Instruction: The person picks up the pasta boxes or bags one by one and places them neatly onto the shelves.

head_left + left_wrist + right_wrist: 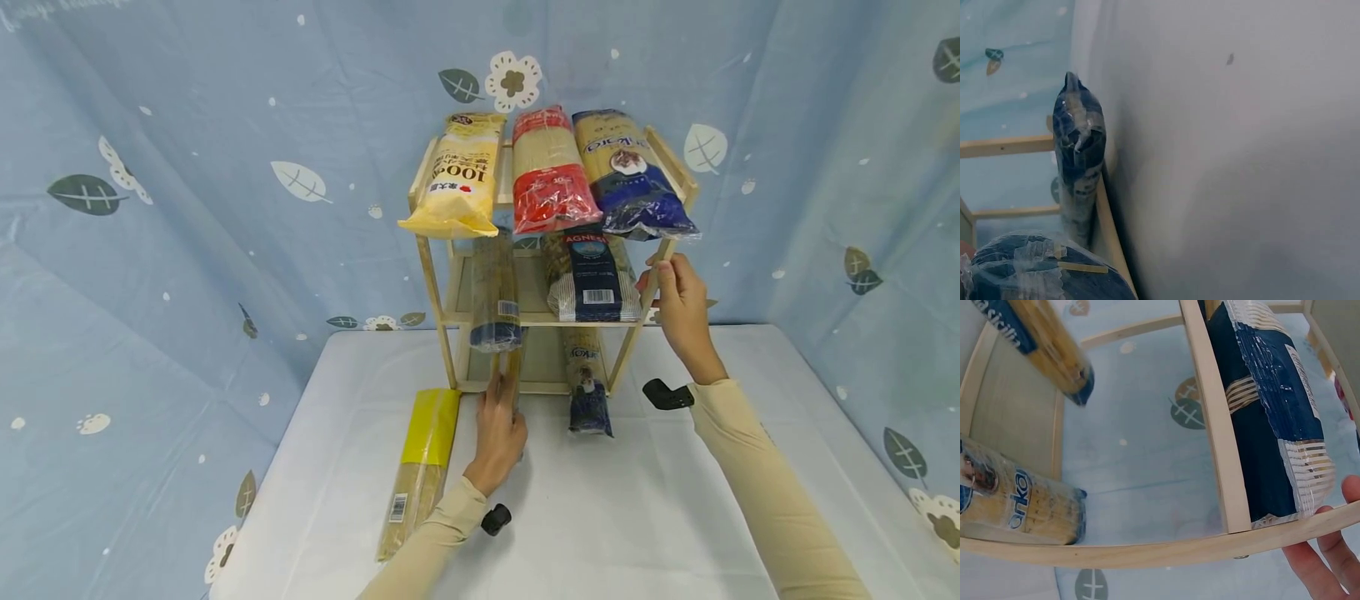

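My left hand [498, 429] grips a clear-and-blue pasta packet [1054, 347] at the lower shelf's left part. That packet's blue end [1041, 272] fills the left wrist view's bottom left corner; the hand mostly hides it in the head view. My right hand [682, 304] holds the right upright of the wooden rack [626, 362], thumb in front. Another blue-ended pasta packet [588, 387] lies on the lower shelf's right, jutting out. On the middle shelf are a long packet [495, 292], overhanging the edge, and a wider dark blue pasta bag [596, 275].
On the top shelf lie a yellow bag [461, 175], a red bag [551, 175] and a blue bag [630, 171] side by side. A yellow-topped noodle packet [420, 471] lies on the white table [600, 517], left of my left hand. Behind the rack hangs a patterned blue curtain [360, 108].
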A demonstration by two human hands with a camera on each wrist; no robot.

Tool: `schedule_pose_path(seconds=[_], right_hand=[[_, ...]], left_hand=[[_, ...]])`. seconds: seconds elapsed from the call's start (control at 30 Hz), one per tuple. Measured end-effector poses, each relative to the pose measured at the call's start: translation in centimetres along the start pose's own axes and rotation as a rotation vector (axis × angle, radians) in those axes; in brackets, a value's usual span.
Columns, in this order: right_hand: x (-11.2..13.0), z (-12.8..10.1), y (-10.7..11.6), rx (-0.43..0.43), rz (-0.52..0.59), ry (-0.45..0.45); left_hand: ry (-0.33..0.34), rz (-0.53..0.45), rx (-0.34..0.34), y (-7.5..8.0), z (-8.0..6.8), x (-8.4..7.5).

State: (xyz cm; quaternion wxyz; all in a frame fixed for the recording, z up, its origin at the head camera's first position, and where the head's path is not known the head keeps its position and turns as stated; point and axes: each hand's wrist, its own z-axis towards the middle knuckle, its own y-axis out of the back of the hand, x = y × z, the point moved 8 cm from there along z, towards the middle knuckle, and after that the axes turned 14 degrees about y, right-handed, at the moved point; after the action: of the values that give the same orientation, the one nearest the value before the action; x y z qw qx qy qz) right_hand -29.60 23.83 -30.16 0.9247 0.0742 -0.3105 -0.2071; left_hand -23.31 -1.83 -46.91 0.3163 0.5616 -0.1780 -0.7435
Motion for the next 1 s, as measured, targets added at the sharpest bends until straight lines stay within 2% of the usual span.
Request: schedule_pose_path(seconds=[0.13, 0.33, 0.5, 0.63, 0.7, 0.83, 1.0], right_hand=[[1.6, 0.2, 0.0, 0.009, -0.002, 0.005], [2.4, 0.3, -0.1, 0.011, -0.004, 0.011], [2.5, 0.2, 0.0, 0.01, 0.012, 0.011], [2.4, 0.1, 0.3, 0.005, 0.003, -0.001], [2.4, 0.1, 0.3, 0.004, -0.001, -0.001], [2.5, 0.2, 0.3, -0.001, 0.005, 0.009], [2.4, 0.2, -0.1, 0.008, 0.011, 0.001]], left_hand=[[-0.022, 0.012, -0.025, -1.1, 1.0, -0.4], [-0.029, -0.008, 0.001, -2.7, 2.1, -1.3], [-0.003, 0.04, 0.004, -4.1, 3.0, -1.8], [0.043, 0.035, 0.02, -5.6, 3.7, -2.2], [0.069, 0.054, 0.022, -6.4, 4.1, -2.4], [0.126, 0.169, 0.022, -7.8, 4.6, -2.5], [0.156, 0.27, 0.031, -8.8, 5.0, -2.1]])
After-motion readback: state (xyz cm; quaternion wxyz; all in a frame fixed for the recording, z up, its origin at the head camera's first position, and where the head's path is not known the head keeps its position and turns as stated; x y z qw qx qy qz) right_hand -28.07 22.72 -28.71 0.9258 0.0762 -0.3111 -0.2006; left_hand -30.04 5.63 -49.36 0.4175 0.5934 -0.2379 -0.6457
